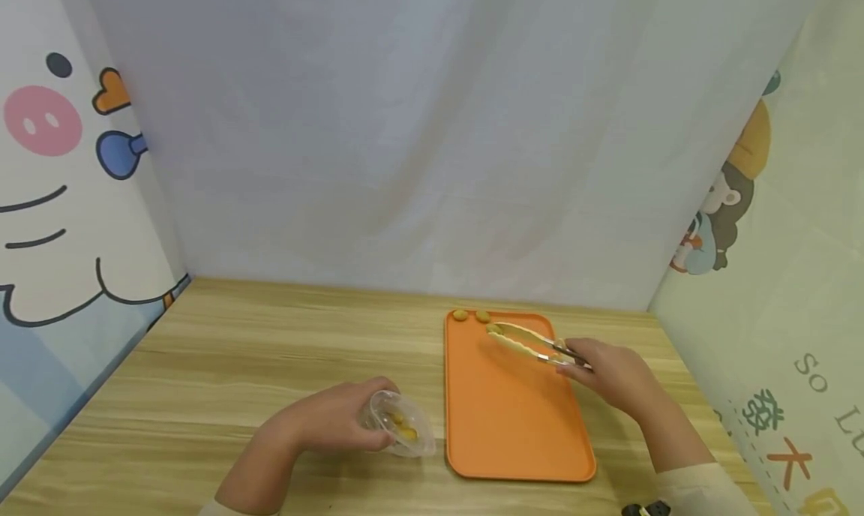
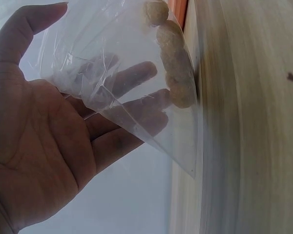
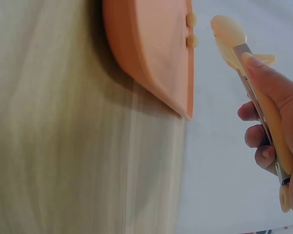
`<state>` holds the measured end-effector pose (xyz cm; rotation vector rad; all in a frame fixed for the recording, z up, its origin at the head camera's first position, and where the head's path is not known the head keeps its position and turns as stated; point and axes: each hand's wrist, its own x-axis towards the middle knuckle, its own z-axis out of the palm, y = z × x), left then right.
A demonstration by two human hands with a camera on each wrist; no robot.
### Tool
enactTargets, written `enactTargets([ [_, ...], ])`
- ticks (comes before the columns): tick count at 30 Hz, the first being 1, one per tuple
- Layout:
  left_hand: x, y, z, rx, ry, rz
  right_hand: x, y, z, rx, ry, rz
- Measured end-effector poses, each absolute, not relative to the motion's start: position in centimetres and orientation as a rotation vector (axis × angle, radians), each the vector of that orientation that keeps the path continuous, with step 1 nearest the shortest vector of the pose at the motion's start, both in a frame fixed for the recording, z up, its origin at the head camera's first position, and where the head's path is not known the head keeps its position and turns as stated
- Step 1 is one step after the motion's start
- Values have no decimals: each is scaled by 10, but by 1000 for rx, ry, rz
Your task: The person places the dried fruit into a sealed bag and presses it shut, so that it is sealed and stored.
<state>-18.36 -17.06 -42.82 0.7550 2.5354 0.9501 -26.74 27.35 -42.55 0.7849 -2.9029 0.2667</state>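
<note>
My left hand [image 1: 335, 418] holds a clear plastic bag [image 2: 122, 102] tilted with its opening toward the orange tray [image 1: 520, 426]. Several round brown pieces [image 2: 176, 63], walnut-like, lie inside along its lower side. The fingers curve round the far side of the bag. My right hand [image 1: 614, 371] grips tongs [image 1: 529, 341] with cream-coloured heads, over the tray's upper part. At the tong tips shows a brown piece [image 1: 495, 328]; whether they pinch it, I cannot tell. Two more pieces sit side by side at the tray's far edge, the left one [image 1: 460, 316] in the corner.
The wooden table [image 1: 270, 336] carries the tray right of centre. Behind stands a pale curtain [image 1: 378, 141], with printed cloths at both sides. A small black object [image 1: 646, 508] lies at the bottom edge, near the right sleeve.
</note>
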Motion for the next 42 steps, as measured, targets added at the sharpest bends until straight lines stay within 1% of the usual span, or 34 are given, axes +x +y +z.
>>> enactTargets([
  [14, -182, -171, -428, 728, 2527, 944, -230, 262, -414, 968, -2662, 209],
  [28, -183, -172, -429, 697, 2491, 983, -194, 224, -394, 1293, -2377, 365],
  [35, -184, -171, -429, 700, 2486, 994, -184, 208, -387, 1392, -2338, 371],
  [42, -185, -169, -429, 722, 2510, 972, -183, 201, -386, 1445, -2339, 387],
])
